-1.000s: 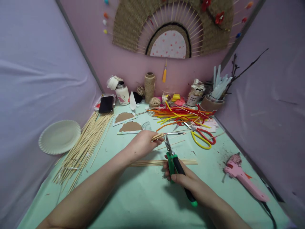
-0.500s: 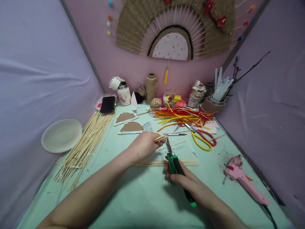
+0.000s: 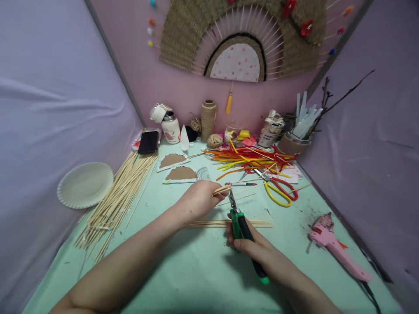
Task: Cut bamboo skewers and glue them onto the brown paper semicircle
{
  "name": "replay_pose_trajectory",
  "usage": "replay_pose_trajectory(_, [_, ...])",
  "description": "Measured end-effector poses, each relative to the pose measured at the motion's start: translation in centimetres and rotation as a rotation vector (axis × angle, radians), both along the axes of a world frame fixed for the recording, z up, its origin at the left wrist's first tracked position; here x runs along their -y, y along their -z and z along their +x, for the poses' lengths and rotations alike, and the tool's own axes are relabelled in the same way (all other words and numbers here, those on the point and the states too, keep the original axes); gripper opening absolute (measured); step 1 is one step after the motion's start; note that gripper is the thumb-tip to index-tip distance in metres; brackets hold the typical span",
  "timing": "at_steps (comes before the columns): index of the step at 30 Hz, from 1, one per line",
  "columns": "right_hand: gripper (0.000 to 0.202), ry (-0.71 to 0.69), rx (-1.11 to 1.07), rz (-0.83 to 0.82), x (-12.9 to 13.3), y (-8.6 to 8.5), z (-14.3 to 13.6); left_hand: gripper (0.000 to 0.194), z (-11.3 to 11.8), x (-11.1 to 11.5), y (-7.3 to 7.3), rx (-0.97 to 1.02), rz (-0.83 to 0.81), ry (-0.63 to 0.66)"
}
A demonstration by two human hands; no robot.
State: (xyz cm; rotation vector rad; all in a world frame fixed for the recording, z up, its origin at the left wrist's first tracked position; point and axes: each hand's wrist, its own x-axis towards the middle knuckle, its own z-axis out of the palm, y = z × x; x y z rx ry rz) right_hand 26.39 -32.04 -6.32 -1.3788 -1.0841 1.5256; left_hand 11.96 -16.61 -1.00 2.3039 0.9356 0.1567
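My left hand (image 3: 200,198) is closed around a few thin bamboo sticks (image 3: 221,190), whose ends poke out to the right. Wrapped in my right hand (image 3: 253,244) are green-and-black handled pruning shears (image 3: 238,220), pointing up and away from me. Their metal blades are at the ends of the held sticks; whether they touch them I cannot tell. Below both hands, a row of bamboo sticks (image 3: 258,223) lies side by side on the green tabletop (image 3: 183,279). A thin brush-like tool (image 3: 244,184) lies just beyond the blades.
On the left are a bundle of bamboo sticks (image 3: 121,192), a paper plate (image 3: 85,185) and a phone (image 3: 148,142). Two cardboard half-rounds (image 3: 181,173) lie beyond my left hand. To the right are scissors (image 3: 279,192), pipe cleaners (image 3: 252,157) and a pink glue gun (image 3: 337,248).
Both hands, the sticks and the shears keep nearly the same positions. The whole view has shifted very slightly.
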Motion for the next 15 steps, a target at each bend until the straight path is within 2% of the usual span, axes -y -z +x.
replay_pose_trajectory(15, [0.026,-0.025,0.028,-0.022,-0.17,-0.36,-0.09,0.019,-0.04,-0.13,0.53,0.015,0.038,0.020])
